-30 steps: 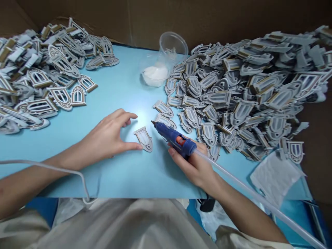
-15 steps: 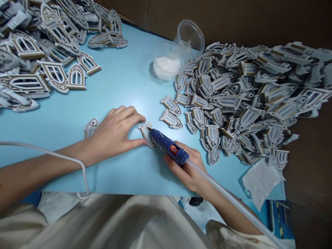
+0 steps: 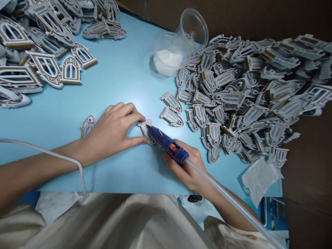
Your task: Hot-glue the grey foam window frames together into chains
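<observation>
In my right hand [image 3: 185, 164] is a blue hot glue gun [image 3: 167, 143] with an orange part and a long translucent glue stick [image 3: 220, 192] out of its back. Its nozzle meets the upper part of a small arched window-frame piece [image 3: 145, 128] lying face down on the blue table. My left hand [image 3: 118, 126] grips that piece by its left edge between thumb and forefinger. A second arched window piece [image 3: 88, 124] lies partly hidden behind the left hand. A white cord [image 3: 62, 155] runs across my left forearm.
Many white-and-brown window pieces [image 3: 70, 71] are heaped at the far left. A larger heap of face-down pieces [image 3: 233, 97] fills the right side. Clear plastic cups [image 3: 168, 57], one holding white material, stand at the back. A white tissue [image 3: 260, 178] hangs over the table's right front edge.
The camera view has shifted slightly. The glue gun's nozzle has moved a little up and left along the window piece. Both hands keep their grips.
</observation>
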The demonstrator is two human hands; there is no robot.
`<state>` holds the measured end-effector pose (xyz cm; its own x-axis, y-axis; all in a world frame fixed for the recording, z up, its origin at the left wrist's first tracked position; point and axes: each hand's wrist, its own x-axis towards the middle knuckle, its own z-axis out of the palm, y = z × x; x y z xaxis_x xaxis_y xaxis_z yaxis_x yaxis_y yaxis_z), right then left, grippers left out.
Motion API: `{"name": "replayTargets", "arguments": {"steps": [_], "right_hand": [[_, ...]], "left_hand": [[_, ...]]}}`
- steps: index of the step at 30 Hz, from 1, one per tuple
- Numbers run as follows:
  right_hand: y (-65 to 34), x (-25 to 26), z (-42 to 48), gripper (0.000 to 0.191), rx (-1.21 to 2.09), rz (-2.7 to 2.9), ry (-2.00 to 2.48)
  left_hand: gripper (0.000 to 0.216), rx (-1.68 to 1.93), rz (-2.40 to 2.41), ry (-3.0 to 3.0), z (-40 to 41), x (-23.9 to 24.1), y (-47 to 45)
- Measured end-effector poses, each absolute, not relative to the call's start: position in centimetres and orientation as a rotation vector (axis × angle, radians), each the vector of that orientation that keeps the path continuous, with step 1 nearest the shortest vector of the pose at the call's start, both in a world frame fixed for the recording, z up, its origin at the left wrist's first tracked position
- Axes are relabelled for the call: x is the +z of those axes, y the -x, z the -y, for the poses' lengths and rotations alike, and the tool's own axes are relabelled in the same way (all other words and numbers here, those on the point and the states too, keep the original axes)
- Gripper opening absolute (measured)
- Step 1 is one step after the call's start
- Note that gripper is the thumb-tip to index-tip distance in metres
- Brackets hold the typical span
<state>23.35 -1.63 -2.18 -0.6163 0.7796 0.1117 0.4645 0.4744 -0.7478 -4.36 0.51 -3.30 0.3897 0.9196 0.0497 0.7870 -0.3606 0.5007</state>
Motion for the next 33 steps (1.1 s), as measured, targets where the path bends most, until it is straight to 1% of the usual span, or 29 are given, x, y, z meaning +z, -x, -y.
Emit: {"name": "replayTargets", "arguments": {"steps": [6, 11, 21, 33], "right_hand": [[-23.38, -1.9, 1.69, 0.024, 1.003, 2.322, 1.118], [-23.38, -1.45, 1.78, 0.026, 1.047, 2.361, 1.196], [-23.07, -1.28, 1.74, 0.029, 0.993, 2.372, 1.199], [-23.04, -1.46, 1.85, 0.027, 1.017, 2.371, 1.256]], "left_hand": [[0.047, 0.39, -1.462, -2.218, -0.81, -3.0, 4.49], [0.043, 0.377, -1.473, -2.189, -0.91, -2.8, 4.39], [0.04, 0.371, -1.476, -2.182, -0.84, -2.6, 4.16], [0.038, 0.39, -1.477, -2.176, -0.66, -2.51, 3.98]]}}
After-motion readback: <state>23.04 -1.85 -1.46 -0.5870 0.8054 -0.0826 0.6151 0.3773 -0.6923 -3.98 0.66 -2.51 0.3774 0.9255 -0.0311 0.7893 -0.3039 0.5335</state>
